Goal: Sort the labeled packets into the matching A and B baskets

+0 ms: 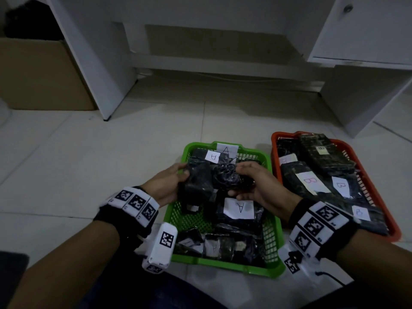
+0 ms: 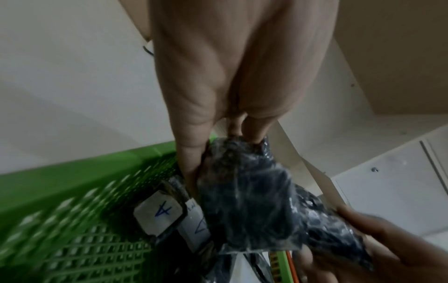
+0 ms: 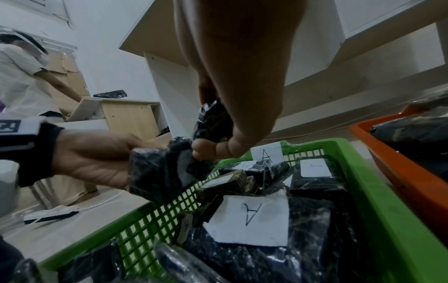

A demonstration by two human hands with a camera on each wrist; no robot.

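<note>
Both of my hands hold one black plastic-wrapped packet (image 1: 214, 179) over the far half of the green basket (image 1: 223, 264). My left hand (image 1: 181, 173) grips its left end and my right hand (image 1: 238, 182) grips its crumpled right end. No label on it can be read. The green basket holds several black packets with white "A" labels (image 1: 239, 208). To its right, the orange basket (image 1: 273, 150) holds several packets marked "B" (image 1: 310, 181). In the left wrist view my left hand (image 2: 194, 168) pinches the packet (image 2: 254, 201). In the right wrist view my right hand (image 3: 213, 149) pinches the packet (image 3: 157, 172).
A white desk panel (image 1: 100, 74) and a white cabinet (image 1: 361, 97) stand behind the baskets. A cardboard box (image 1: 38, 74) sits at far left. Bare floor tiles (image 1: 89, 163) lie left of the green basket. Another person (image 3: 21, 76) stands in the background.
</note>
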